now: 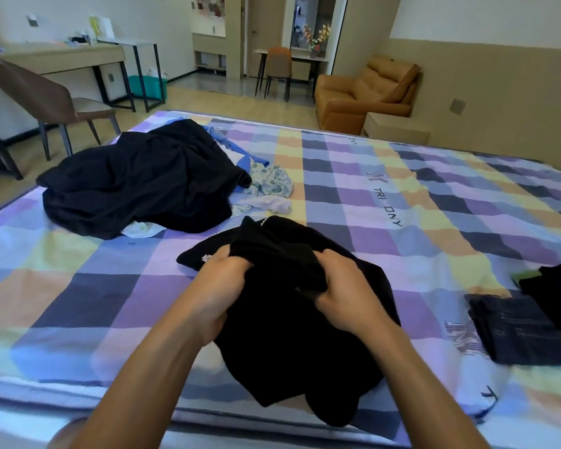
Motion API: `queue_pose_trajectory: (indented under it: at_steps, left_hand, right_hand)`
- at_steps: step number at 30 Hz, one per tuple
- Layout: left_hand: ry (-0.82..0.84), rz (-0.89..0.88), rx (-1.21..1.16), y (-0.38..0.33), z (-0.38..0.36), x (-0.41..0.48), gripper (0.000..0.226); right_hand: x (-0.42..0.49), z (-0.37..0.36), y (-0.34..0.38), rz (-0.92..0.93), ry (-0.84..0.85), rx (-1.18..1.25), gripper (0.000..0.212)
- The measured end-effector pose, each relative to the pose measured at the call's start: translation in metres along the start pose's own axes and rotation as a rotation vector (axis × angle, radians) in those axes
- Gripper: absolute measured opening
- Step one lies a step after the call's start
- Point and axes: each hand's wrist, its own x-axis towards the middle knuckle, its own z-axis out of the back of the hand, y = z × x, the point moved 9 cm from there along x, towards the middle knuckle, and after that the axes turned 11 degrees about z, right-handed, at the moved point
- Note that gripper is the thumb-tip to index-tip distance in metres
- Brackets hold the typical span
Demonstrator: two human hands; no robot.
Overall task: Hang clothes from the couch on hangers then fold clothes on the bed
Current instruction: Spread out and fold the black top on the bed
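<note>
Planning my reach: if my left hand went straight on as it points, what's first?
The bunched black garment the left hand grips; past that, probably the pale floral clothes, though depth is unclear.

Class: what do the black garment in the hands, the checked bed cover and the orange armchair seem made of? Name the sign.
Black garment: soft matt knit, likely cotton; it bunches into limp folds. Checked bed cover: thin woven cloth, matt; lies flat with fine creases. Orange armchair: leather or imitation; smooth padded panels, faint sheen.

Bare forearms (both slim), left hand [222, 286], right hand [344, 294]
</note>
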Motion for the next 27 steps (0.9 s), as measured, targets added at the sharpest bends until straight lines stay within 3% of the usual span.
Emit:
queue_pose_trajectory:
  at_steps: [2,4,7,8,10,12,15,17,20,22,25,27]
  left_hand:
    - [0.024,-0.011,0.063,-0.002,-0.003,-0.007,0.025]
    - [-0.004,-0.049,0.218,0.001,0.000,-0.008,0.022]
    - [-0.140,-0.126,0.885,0.029,0.005,0.014,0.093]
    - [-0.213,-0.139,1.074,0.039,0.003,0.024,0.109]
    - [-0.384,-0.201,1.235,0.049,0.000,0.044,0.115]
    - [-0.476,-0.223,1.148,0.048,0.000,0.063,0.101]
    - [-0.463,-0.063,0.982,0.042,0.012,0.093,0.050]
    - [-0.477,-0.031,0.872,0.027,0.025,0.096,0.030]
    - [-0.271,-0.100,0.581,0.004,0.021,0.081,0.026]
    - [-0.081,-0.064,0.415,0.002,0.007,0.064,0.026]
    - [0.075,0.090,0.227,0.012,0.004,0.044,0.021]
    - [0.175,0.146,0.210,0.017,0.003,0.035,0.023]
  right_hand:
    - [-0.001,-0.006,-0.012,-0.066,-0.128,0.100,0.034]
    - [-0.008,-0.006,-0.020,-0.224,-0.217,0.442,0.039]
    - [-0.020,-0.013,-0.015,-0.418,-0.251,0.837,0.032]
    - [-0.022,-0.013,-0.011,-0.440,-0.249,0.900,0.032]
    - [-0.024,-0.012,0.008,-0.402,-0.229,1.001,0.038]
    - [-0.020,-0.002,0.031,-0.283,-0.199,1.033,0.045]
    - [-0.016,0.019,0.030,-0.147,-0.309,0.837,0.026]
    - [-0.021,0.021,0.010,-0.162,-0.324,0.677,0.045]
    - [-0.019,0.004,0.001,-0.118,-0.188,0.340,0.088]
    - [-0.016,-0.006,-0.007,-0.136,-0.169,0.166,0.099]
    - [-0.009,-0.009,-0.022,-0.115,-0.127,-0.098,0.077]
    - [-0.005,-0.020,-0.033,-0.108,-0.013,-0.132,0.068]
